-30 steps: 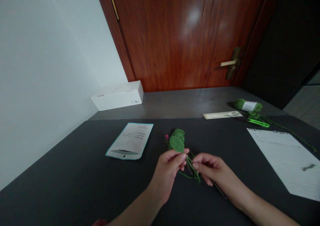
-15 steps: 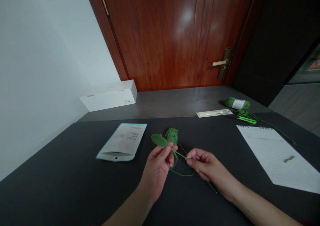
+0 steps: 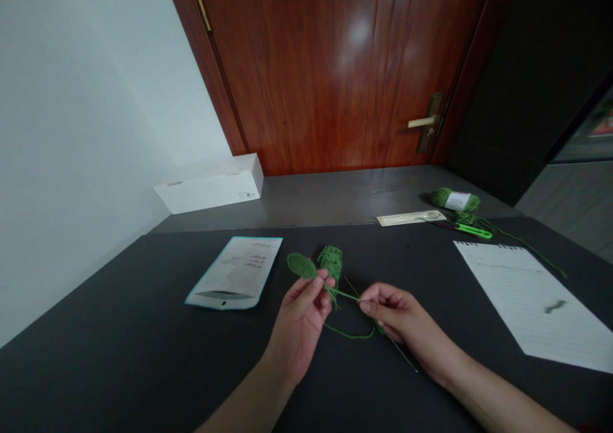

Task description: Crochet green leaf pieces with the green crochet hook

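Green crochet leaf (image 3: 301, 265) now stands apart from the ribbed green crochet piece (image 3: 330, 265), where a second ago the two showed as one clump; flat and oval, it sits just left of that piece, above the left hand (image 3: 297, 331), so its outline and yarn stem (image 3: 341, 294) show plainly. The left grip is closed, thumb and fingers pinching the stem near the base of the leaf; the ribbed piece sits just behind those fingers, though I cannot tell whether they touch it. The right hand (image 3: 400, 315) is to the right of the leaf, its grip closed on the far end of the stem; a thin metal needle (image 3: 405, 355) crosses under that hand, and I cannot tell whether it ends in a hook. A loop of green yarn (image 3: 349, 335) sags below the stem; on the counter (image 3: 96, 337), a white paper packet (image 3: 234, 273) lies just left of the leaf, a lined notepad sheet (image 3: 527, 299) lies well right of it, and a banded yarn ball (image 3: 454, 200) and green-handled scissors (image 3: 474, 230) lie farther right and back.
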`<action>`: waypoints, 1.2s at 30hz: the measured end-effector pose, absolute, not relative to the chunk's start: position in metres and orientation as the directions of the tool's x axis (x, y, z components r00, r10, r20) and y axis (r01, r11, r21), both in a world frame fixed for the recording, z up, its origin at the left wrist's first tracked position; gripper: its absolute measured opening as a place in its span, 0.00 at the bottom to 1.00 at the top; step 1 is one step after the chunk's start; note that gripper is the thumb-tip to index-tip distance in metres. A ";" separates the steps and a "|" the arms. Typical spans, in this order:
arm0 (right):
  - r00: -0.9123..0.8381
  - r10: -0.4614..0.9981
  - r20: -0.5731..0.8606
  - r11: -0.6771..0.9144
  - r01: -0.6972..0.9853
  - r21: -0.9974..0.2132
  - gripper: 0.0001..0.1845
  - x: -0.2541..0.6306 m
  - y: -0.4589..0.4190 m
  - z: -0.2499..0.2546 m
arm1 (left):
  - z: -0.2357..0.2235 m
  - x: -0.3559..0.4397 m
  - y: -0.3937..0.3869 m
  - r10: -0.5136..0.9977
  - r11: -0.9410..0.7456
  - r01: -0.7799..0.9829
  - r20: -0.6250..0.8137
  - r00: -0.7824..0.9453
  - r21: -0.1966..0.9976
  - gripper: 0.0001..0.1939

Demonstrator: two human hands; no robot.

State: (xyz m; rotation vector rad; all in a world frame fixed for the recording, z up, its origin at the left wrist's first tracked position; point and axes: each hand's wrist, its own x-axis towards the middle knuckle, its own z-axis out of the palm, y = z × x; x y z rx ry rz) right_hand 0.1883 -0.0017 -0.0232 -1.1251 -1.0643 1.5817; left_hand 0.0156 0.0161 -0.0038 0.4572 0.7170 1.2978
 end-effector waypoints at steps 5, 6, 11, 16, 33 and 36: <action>-0.176 0.961 -0.215 -0.246 -0.181 -0.952 0.22 0.187 -0.003 -0.021 | -0.003 0.016 0.016 0.966 0.244 -0.712 -0.230 0.119 0.658 0.08; -0.176 0.960 -0.218 -0.249 -0.180 -0.952 0.22 0.187 -0.004 -0.021 | -0.003 0.016 0.016 0.965 0.247 -0.713 -0.231 0.122 0.656 0.08; -0.173 0.961 -0.215 -0.245 -0.174 -0.954 0.22 0.186 -0.003 -0.022 | -0.004 0.016 0.016 0.962 0.261 -0.708 -0.235 0.137 0.656 0.08; -0.178 0.962 -0.208 -0.238 -0.165 -0.957 0.22 0.187 -0.003 -0.021 | -0.005 0.016 0.017 0.957 0.280 -0.702 -0.246 0.153 0.654 0.08; -0.196 0.960 -0.197 -0.228 -0.146 -0.963 0.23 0.186 -0.001 -0.023 | -0.004 0.016 0.015 0.946 0.321 -0.676 -0.265 0.189 0.663 0.10; -0.198 0.962 -0.191 -0.219 -0.133 -0.967 0.22 0.186 -0.001 -0.023 | -0.004 0.016 0.014 0.943 0.333 -0.654 -0.256 0.214 0.680 0.10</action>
